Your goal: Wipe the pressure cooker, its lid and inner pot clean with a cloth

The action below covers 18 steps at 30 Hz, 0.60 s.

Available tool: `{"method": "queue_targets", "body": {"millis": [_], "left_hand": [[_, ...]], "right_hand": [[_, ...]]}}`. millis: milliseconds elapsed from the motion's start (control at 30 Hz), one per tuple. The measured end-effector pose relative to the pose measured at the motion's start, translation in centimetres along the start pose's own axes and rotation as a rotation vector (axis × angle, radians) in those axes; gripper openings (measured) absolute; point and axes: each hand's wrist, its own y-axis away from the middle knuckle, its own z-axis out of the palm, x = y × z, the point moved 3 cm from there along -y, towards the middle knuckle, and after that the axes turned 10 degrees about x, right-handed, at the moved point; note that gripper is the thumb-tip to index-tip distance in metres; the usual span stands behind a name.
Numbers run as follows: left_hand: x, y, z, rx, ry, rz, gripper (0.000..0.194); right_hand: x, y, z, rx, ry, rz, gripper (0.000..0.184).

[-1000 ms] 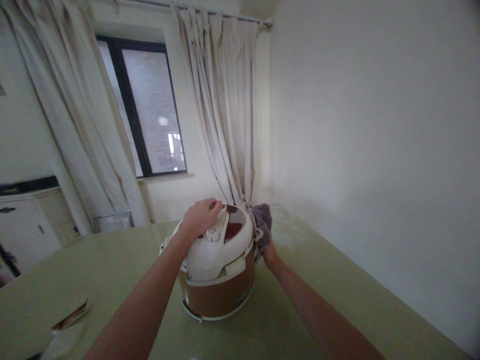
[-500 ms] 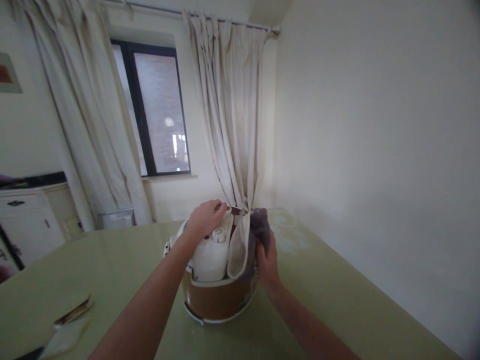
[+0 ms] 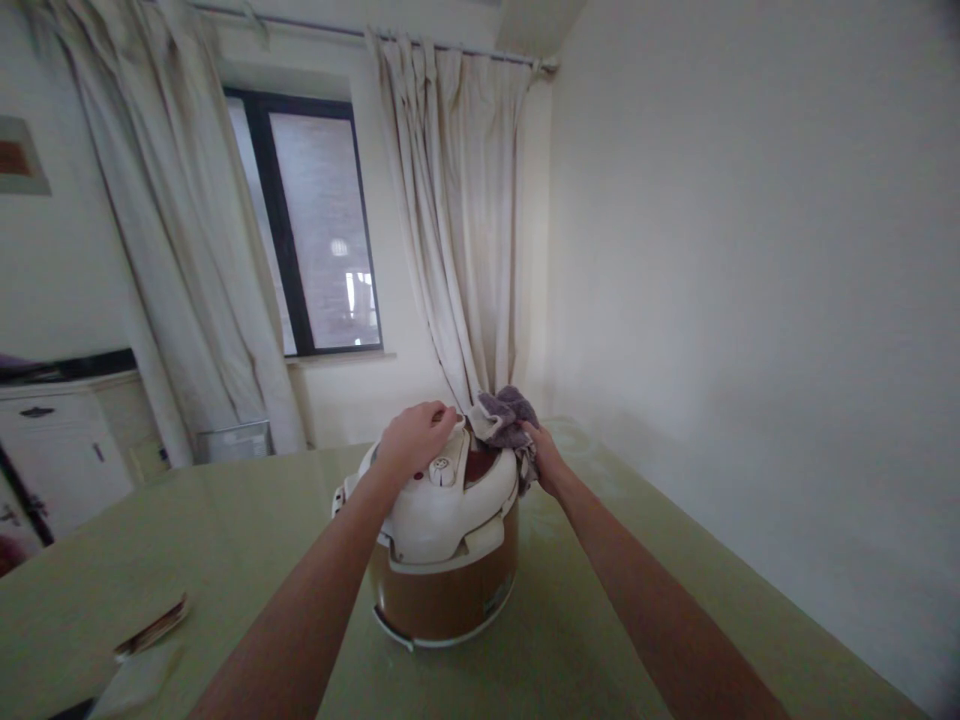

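An electric pressure cooker (image 3: 442, 600) with a white lid and a brown body stands upright on the green table (image 3: 247, 540). My left hand (image 3: 416, 440) is on top of the lid, its fingers bent over the raised handle part beside a round knob. At the lid's far right edge, my right hand (image 3: 546, 460) grips a bunched purple-grey cloth (image 3: 510, 415) with a paler side. The cloth lies against the lid's rim and hangs down a little at the side. Some of my right fingers are hidden by the cloth.
A small folded packet (image 3: 154, 628) and a pale, flat thing (image 3: 139, 680) lie at the table's near left. The wall (image 3: 750, 300) runs along the right edge. Behind the table are a tied curtain (image 3: 480, 220), a window (image 3: 322, 220) and a white cabinet (image 3: 67, 450).
My right hand has moved the cloth up and away from the cooker's near right side to the far edge of the lid. My left hand has stayed on the lid.
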Motion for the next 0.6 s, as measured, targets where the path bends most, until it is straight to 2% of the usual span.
{"method": "queue_targets", "body": {"millis": [100,167,267,333,400,533,600], "left_hand": [[0.0,0.0,0.0,0.006,0.002,-0.006,0.046],[0.0,0.0,0.0,0.007,0.005,-0.004,0.046],[0.0,-0.1,0.1,0.006,0.013,-0.003,0.046],[-0.1,-0.1,0.2,0.006,0.018,-0.006,0.046],[-0.1,-0.2,0.2,0.008,0.023,-0.006,0.046],[0.1,-0.1,0.2,0.016,0.025,0.006,0.045],[0.2,0.0,0.1,0.023,0.021,0.012,0.045]], "right_hand": [[1.9,1.5,-3.3,0.084,0.018,0.002,0.049],[2.0,2.1,-6.4,0.193,0.162,-0.087,0.049],[0.3,2.3,-10.8,0.474,0.401,-0.242,0.050],[-1.2,2.2,-11.8,0.541,0.467,-0.276,0.058],[-2.3,2.2,-10.8,0.478,0.462,-0.282,0.067],[-2.6,3.1,-4.9,0.178,0.343,-0.319,0.056],[-2.7,3.5,-2.5,0.121,0.356,-0.406,0.053]]}}
